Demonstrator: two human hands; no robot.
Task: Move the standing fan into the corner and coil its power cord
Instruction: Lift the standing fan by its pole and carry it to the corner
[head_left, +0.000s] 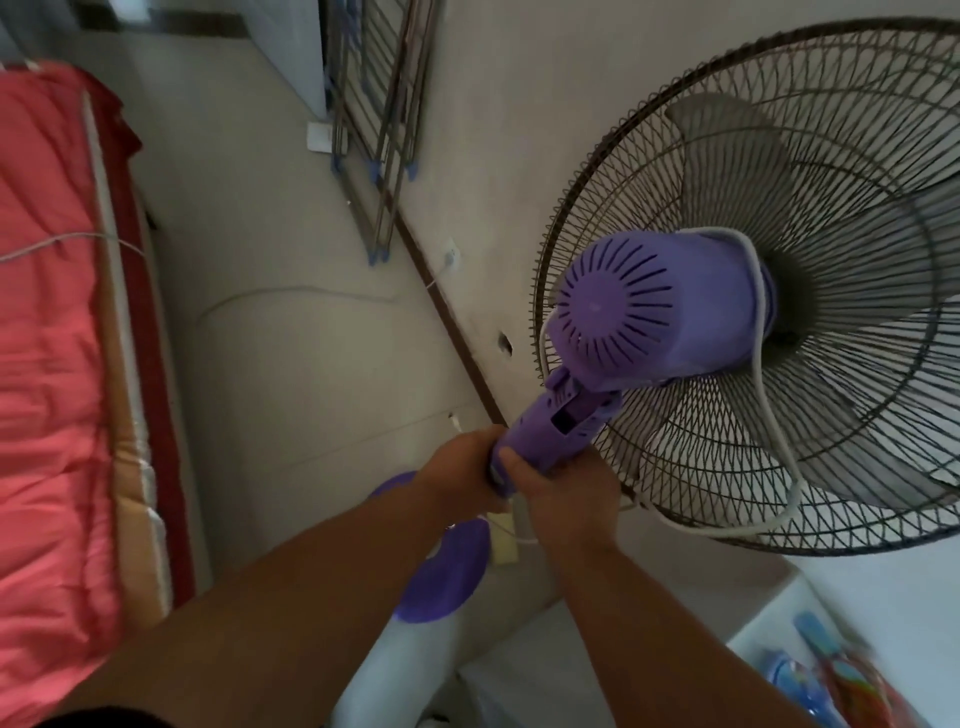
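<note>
Purple plastic neck of the standing fan (675, 312) gripped in both hands, just below the motor housing. Left hand (457, 467) wrapped round the far side of the neck, right hand (561, 499) closed on the near side with its fingers (511, 465) clamped on the plastic, thumb pressed flat against it. Held high and close to the heavy head, probably to keep the top-heavy fan steady and under control for lifting or walking toward the corner. Purple base (441, 571) low between the forearms, over the floor (291, 364); cannot tell whether resting or just lifted. Grille almost against the wall (493, 156), blades at rest. Power cord (769, 415) draped in a loose white loop over the housing and across the grille, seemingly parked there to keep clear of the feet; not yet coiled. Neck sits fully inside both grips, hands touching one another. Red bedding (47, 338) well apart at the left, folded drying rack (379, 130) leaning further along the wall.
</note>
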